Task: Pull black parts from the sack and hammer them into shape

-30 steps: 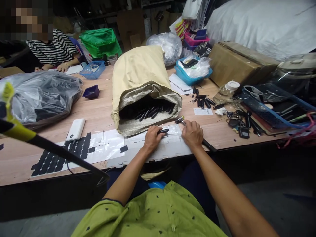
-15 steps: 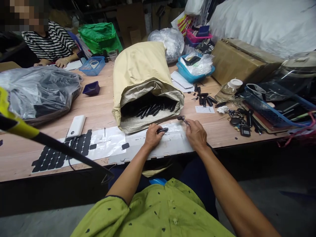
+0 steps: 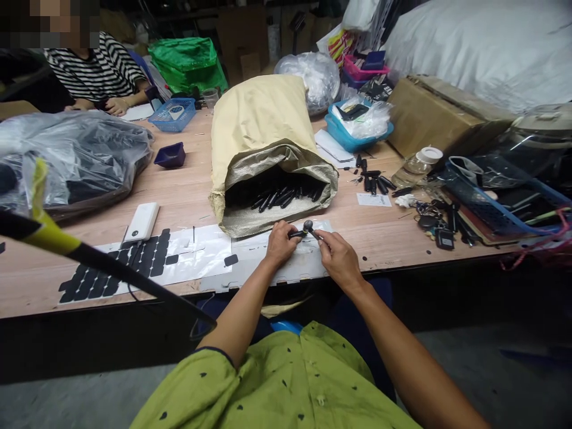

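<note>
My left hand [image 3: 279,243] is closed on a small black part [image 3: 295,234] over a white sheet [image 3: 286,265] at the table's near edge. My right hand [image 3: 338,257] grips a screwdriver [image 3: 310,229] whose end sits right beside that part. Just behind both hands lies a tan woven sack [image 3: 263,149], its open mouth showing several more black parts [image 3: 281,195].
A white sheet of black stickers [image 3: 129,262] and a white power bank [image 3: 142,221] lie to the left. Also around: a grey plastic bag [image 3: 75,161], blue baskets [image 3: 353,128], a cardboard box [image 3: 440,116], keys [image 3: 431,223]. A person in stripes [image 3: 96,77] sits far left.
My right hand has moved left with the screwdriver, bringing its end up to the black part in my left hand. The view has shifted slightly.
</note>
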`<state>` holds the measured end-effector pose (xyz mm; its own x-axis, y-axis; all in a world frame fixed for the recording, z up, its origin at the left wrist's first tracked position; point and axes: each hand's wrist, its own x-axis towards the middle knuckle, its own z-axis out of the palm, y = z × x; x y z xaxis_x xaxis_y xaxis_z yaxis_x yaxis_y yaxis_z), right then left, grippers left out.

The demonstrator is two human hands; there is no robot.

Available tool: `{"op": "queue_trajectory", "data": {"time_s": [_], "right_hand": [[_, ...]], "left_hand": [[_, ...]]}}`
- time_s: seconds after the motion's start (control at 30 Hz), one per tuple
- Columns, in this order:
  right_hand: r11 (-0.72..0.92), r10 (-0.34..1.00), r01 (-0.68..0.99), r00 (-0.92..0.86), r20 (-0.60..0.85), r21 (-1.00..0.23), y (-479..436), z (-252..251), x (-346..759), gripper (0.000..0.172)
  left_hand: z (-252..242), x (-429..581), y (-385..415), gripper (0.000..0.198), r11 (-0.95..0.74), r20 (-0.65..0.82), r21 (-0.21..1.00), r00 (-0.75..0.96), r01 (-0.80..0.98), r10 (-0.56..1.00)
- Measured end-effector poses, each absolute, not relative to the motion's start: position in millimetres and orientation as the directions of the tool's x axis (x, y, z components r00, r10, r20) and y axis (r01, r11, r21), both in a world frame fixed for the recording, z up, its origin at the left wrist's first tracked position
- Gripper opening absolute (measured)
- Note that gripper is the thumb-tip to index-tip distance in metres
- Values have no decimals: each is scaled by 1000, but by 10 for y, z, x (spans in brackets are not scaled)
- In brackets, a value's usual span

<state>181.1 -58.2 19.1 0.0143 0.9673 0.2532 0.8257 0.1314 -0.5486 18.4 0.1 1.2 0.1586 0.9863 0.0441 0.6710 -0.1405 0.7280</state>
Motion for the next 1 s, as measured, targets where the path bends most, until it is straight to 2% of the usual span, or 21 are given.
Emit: {"op": "queue_trajectory", "data": {"time_s": [0.23,0.37,0.6,0.83,0.93,1.0], "right_hand": [[210,959,798,-57,277,-565,-619,176,1684,35],[183,960,821,-31,277,-541,-563,119,1744,34],[23,936,935,104,337,-355,-176,8,2229,32],[36,884,979,63,463,-203,-17,-251,2359,29],[44,870,982,53,490,-184,-18,-304,2358,27],[50,871,982,47,489,-183,-17,-319,2365,27]], "left_hand": [[38,191,-9,11,-118,17,746,158,656,987],[6,207,-10,10,-119,23,746,153,656,988],[26,237,-52,13,-102,10,738,141,667,990],[25,237,-44,9,-115,-2,748,176,654,984],[61,216,-205,8,-184,71,766,203,615,977],[60,188,-486,12,-311,177,779,286,544,942]]}}
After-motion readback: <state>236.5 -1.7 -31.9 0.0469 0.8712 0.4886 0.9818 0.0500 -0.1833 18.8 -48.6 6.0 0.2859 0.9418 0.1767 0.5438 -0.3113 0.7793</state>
